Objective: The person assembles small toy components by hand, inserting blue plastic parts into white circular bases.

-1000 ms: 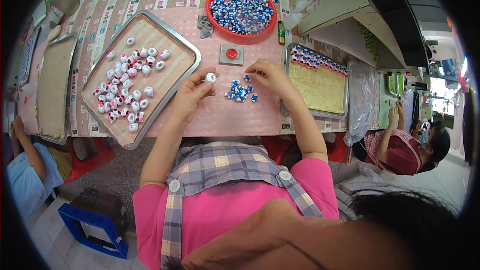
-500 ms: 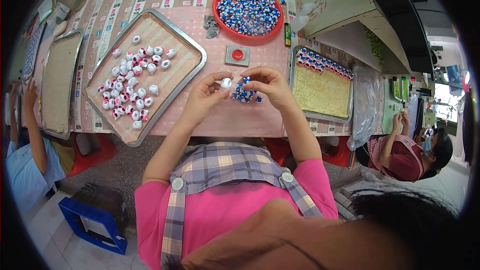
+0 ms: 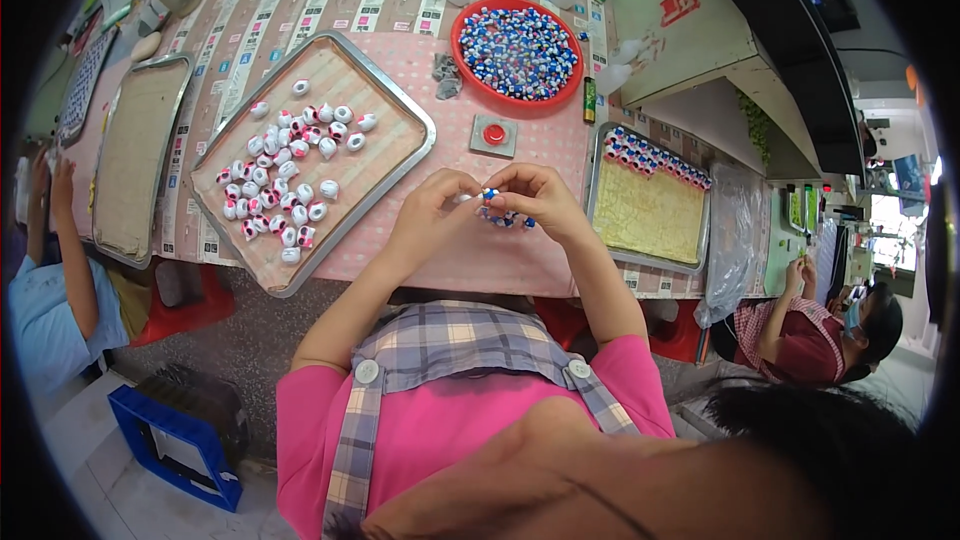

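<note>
My left hand [image 3: 436, 210] is closed in a pinch on a small white rounded piece [image 3: 466, 198], mostly hidden by the fingers. Against it, the fingertips of my right hand [image 3: 545, 202] grip a small blue-and-white piece [image 3: 489, 194]. Both hands meet above the pink checked cloth [image 3: 400, 258]. Below the right fingers lies a little heap of blue-and-white pieces [image 3: 512, 220], partly covered. To the left, a metal-rimmed tray [image 3: 408, 162] carries many loose white rounded pieces with pink and black markings [image 3: 286, 168].
A red basin [image 3: 458, 58] full of blue-and-white pieces stands at the back. Nearer is a metal plate with a red round top [image 3: 494, 135]. At right, a tray [image 3: 640, 210] has rows of assembled figures [image 3: 655, 156] along its far edge. People sit at both sides.
My two hands have come together, bringing the white piece and a blue-and-white piece against each other. The view has shifted slightly, so the table appears lower and further right.
</note>
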`<state>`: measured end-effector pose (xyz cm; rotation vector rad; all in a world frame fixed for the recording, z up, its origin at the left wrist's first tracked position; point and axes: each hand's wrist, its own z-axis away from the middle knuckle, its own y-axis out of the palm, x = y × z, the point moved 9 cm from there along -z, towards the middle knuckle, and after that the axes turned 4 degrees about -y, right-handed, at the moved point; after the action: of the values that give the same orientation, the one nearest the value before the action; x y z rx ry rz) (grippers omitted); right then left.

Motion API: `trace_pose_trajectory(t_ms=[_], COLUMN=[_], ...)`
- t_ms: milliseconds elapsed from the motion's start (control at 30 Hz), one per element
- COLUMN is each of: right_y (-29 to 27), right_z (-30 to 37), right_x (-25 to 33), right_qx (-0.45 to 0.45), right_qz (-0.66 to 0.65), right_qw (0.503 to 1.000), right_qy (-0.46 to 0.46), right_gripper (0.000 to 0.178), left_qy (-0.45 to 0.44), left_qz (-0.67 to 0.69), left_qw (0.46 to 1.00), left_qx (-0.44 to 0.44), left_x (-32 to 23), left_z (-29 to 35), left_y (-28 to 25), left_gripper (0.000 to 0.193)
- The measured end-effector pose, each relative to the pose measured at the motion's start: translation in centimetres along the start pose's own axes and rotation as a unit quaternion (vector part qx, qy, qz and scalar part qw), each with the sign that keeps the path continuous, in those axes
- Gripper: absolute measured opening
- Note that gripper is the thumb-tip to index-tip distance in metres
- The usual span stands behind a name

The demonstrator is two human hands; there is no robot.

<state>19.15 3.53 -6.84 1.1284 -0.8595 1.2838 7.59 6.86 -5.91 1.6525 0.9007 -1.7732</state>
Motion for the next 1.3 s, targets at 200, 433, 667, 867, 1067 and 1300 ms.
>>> trace_pose_trajectory(t_ms=[200, 433, 667, 867, 1067, 1300], right_y=[-1.3, -3.8, -1.2, -2.8, -1.5, 0.3], right_z=[-1.6, -5.3, -5.7, -5.7, -3.5, -2.7], right_x=[1.4, 5.0, 5.3, 5.2, 4.6, 4.0], right_qx=[0.024, -0.077, -0.041, -0.062, 0.001, 0.028], right_qz=[0.068, 0.45, 0.619, 0.54, 0.205, 0.181], right_qw=[0.996, 0.877, 0.756, 0.821, 0.974, 0.98], right_qy=[-0.045, -0.151, -0.209, -0.174, -0.099, -0.079], right_gripper=[0.015, 0.016, 0.012, 0.013, 0.017, 0.018], left_qy=[-0.081, -0.162, -0.158, -0.144, -0.084, -0.075], left_qz=[0.132, 0.354, 0.418, 0.414, 0.342, 0.322], left_qw=[0.988, 0.921, 0.894, 0.898, 0.935, 0.943], left_qx=[0.02, -0.001, -0.01, -0.033, -0.048, -0.043], left_x=[1.8, 3.9, 4.6, 4.2, 3.6, 2.7], left_z=[-0.1, 0.0, 0.0, -0.4, -1.0, -1.1], left_y=[0.0, -0.5, -0.8, -1.1, -1.4, -0.8], left_gripper=[0.024, 0.032, 0.034, 0.032, 0.028, 0.026])
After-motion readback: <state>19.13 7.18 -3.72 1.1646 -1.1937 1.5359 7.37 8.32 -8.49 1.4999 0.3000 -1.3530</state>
